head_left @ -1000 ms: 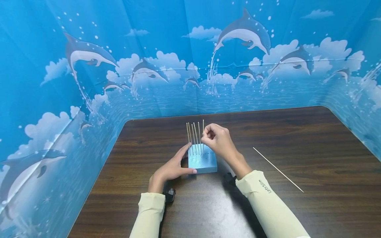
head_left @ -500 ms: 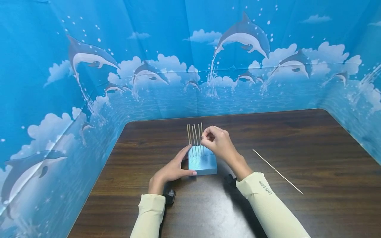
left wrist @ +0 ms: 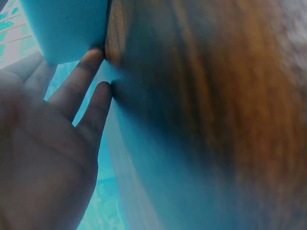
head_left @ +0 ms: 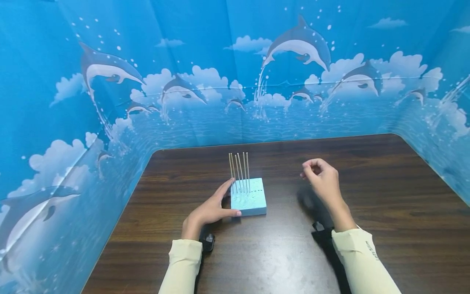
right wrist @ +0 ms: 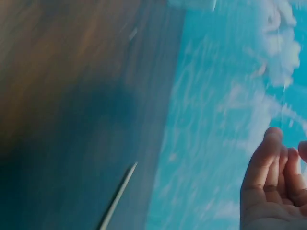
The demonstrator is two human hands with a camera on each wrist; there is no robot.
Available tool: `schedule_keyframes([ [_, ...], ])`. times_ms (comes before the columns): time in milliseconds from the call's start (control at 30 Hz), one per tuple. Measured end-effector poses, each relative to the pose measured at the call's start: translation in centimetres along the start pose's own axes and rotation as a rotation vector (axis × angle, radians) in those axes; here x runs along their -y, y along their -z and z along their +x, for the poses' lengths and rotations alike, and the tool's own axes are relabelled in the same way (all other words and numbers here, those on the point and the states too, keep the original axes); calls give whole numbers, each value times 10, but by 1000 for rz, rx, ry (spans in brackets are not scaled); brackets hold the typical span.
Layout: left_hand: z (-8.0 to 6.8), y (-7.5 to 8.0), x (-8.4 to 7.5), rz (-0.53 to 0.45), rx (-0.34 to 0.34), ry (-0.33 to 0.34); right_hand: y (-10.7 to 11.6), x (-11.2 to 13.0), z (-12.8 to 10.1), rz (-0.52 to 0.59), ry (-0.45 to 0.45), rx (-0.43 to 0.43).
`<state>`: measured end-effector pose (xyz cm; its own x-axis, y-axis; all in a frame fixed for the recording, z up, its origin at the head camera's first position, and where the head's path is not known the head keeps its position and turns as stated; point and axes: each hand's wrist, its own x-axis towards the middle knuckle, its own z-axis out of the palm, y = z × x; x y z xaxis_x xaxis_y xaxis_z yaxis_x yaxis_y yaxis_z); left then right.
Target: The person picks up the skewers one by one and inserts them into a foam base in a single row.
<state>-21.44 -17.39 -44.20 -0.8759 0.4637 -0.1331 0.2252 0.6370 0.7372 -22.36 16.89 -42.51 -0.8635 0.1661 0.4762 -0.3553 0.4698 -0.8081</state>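
Note:
A light blue foam-like block (head_left: 253,204) lies on the table, with several thin bamboo skewers (head_left: 240,171) standing upright in a row along its left half. My left hand (head_left: 209,210) holds the block at its left side, thumb on the front edge and index finger at the far left corner. In the left wrist view its fingers (left wrist: 79,84) lie against the block (left wrist: 67,28). To the right of the block, my right hand (head_left: 321,179) hovers over the table, fingers loosely bent, nothing seen between them. A loose skewer (right wrist: 117,196) lies below it in the right wrist view.
The dark wood-grain table (head_left: 271,253) extends around the block on every side. A blue curtain (head_left: 220,118) printed with dolphins hangs along its back and sides. In the head view the right hand and forearm cover the loose skewer.
My right hand was pinching the rightmost upright skewer at the block; it has let go and moved right, over the loose skewer. That skewer sank slightly. The left hand stayed put.

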Motion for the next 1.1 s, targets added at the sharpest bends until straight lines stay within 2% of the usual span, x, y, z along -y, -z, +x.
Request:
schedule_keyframes([
  [233,0,0,0,-4,-2,4,35,-29,-13,-143,-185,-24],
  [633,0,0,-2,4,4,7,63,-54,-27,-257,-325,27],
  [733,1,-1,-2,-1,9,6,66,-60,-31,-287,-333,43],
  [900,-1,0,-2,-10,0,24,69,-66,-35,-280,-305,139],
  [1100,1,-1,-2,-8,2,21,70,-69,-39,-313,-227,232],
])
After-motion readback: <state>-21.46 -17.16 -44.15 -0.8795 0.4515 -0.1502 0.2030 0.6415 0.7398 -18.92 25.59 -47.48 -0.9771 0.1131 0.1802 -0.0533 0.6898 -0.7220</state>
